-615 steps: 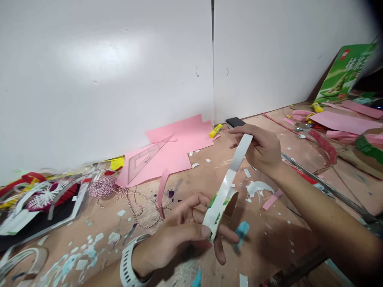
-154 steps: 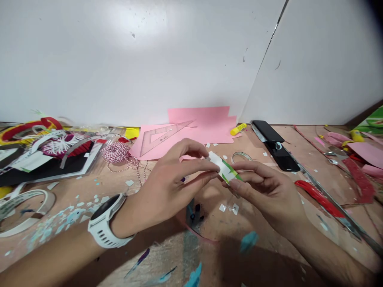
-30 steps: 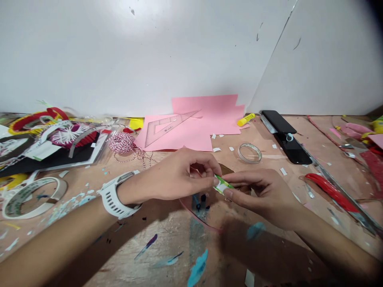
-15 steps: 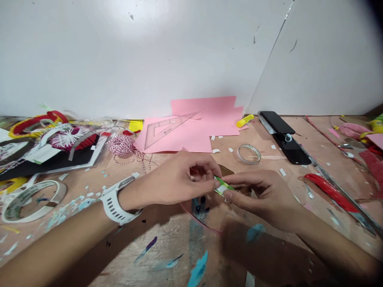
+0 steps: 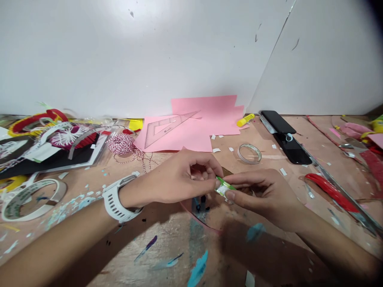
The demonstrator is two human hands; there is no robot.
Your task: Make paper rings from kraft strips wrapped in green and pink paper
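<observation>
Green with white patches on the card [image 5: 222, 186]; plain pink on the paper [image 5: 191, 137], bright yellow on the glue stick [image 5: 245, 120], red-and-white flecks all through the twine [image 5: 121, 144]. White on the watch strap [image 5: 115, 207] and wall [image 5: 119, 59], glossy black on the phone [image 5: 295, 150], red on the cutter handle [image 5: 330, 192]. Pinkish brown on the surface [image 5: 125, 265], streaked with turquoise and purple paint [image 5: 198, 269].

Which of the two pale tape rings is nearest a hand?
The small tape ring just beyond the right hand; the larger tape ring lies left of the white watch.

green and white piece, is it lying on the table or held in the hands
Held: the left hand and right hand pinch the green and white piece between their fingertips.
</observation>
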